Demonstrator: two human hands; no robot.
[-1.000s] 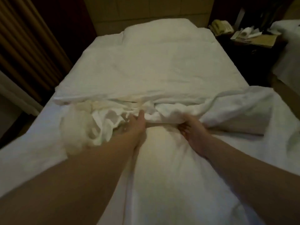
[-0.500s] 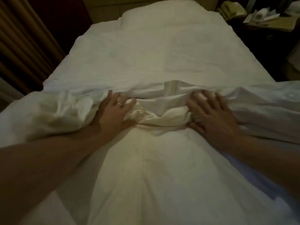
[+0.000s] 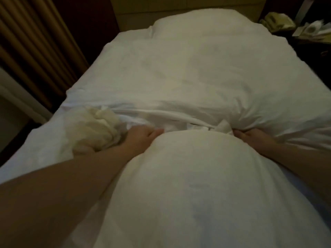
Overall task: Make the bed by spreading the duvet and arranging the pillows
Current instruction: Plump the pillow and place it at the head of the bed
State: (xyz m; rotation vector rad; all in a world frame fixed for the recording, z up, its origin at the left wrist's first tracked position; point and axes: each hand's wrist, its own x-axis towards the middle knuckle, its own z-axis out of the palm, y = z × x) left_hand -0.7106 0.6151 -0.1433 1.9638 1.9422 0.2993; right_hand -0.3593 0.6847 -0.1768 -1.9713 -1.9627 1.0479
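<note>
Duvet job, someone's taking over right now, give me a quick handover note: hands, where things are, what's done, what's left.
Left hand: fingers curled into the bunched duvet fold, beside a crumpled cream wad.
Right hand: grip tucked under the fold on the other side; fingers mostly hidden.
Duvet: a puffed section lies between the arms; a bunched ridge crosses mid-bed.
Pillow: at the headboard, flat under white cover.
Done: the upper bed looks smooth.
Left: spread the bunched middle flat, straighten the near end, probably tidy the pillow.
</note>
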